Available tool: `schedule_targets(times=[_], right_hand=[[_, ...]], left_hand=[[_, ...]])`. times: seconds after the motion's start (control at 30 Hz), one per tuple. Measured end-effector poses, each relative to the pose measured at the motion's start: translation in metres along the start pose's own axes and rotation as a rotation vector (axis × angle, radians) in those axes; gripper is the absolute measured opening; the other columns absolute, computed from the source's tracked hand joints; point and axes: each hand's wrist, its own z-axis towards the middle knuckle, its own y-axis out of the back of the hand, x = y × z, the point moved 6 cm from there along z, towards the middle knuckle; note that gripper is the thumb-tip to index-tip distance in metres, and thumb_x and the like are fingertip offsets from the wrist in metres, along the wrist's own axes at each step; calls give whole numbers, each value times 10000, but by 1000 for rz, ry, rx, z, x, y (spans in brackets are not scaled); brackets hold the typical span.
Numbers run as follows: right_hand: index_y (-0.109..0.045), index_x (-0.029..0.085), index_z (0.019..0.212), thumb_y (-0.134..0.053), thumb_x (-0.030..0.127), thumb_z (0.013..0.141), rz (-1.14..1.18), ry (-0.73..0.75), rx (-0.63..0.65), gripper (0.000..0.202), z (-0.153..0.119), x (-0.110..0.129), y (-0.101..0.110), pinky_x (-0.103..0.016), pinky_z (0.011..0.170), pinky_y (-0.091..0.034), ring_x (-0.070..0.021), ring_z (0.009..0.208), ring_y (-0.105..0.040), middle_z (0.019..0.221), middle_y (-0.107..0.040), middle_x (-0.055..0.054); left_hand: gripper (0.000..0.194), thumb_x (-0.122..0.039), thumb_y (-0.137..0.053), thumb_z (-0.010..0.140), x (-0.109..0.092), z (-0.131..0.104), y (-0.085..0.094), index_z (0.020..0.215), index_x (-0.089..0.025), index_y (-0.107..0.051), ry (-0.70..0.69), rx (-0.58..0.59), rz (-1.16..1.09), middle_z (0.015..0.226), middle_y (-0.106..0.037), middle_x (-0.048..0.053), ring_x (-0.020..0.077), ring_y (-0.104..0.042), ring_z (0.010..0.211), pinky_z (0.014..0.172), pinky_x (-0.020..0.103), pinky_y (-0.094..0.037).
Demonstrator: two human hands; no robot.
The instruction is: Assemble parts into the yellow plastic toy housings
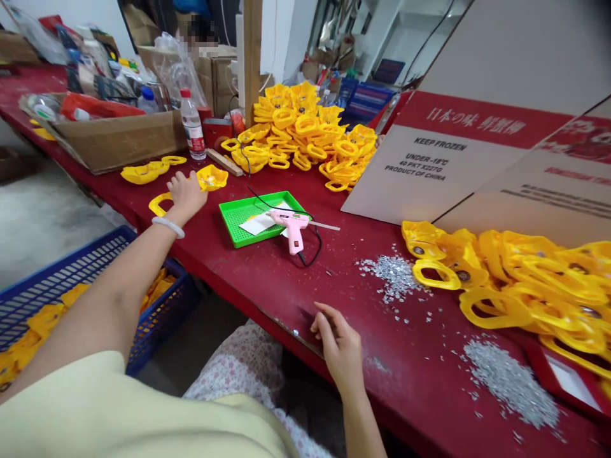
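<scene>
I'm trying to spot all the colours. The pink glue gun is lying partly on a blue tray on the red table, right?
Not quite. The tray is green, not blue, as the head view shows. The pink glue gun does lie partly on it, on the red table. The blue thing is a basket beside the table.

A red tabletop point(267, 280) carries heaps of yellow plastic parts point(305, 130). A green tray point(238, 219), a pink glue gun point(293, 228) and silver bits point(394, 273) lie there too.
</scene>
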Motion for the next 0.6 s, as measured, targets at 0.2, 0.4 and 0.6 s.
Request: schedule_targets(times=[0.2,0.4,0.6], right_hand=[[-674,182,1052,-525,451,922,35,-96,37,334,19,0,-3,-281,526,-522,-150,569,-612,684,-666,-21],[-608,139,1219,-578,505,888,-465,-7,-32,495,101,37,-26,-404,831,-541,-253,946,-684,1122,-682,-144],[-613,157,1166,-521,474,919,-852,-154,64,413,137,43,-52,-372,797,-515,-294,989,-704,1067,-721,-141]], left_hand=[[541,-288,-504,879,-28,-30,-9,1374,-75,-455,-185,-56,-87,1376,-436,266,429,-374,1301,1062,577,-309],[484,-331,-462,890,-46,-45,-40,1271,-53,-570,-291,149,-201,1284,-567,236,376,-495,1232,1072,485,-366],[433,-181,-488,799,-47,-69,-49,1189,-39,-610,-260,109,-268,1188,-644,209,331,-592,1111,1029,437,-424]])
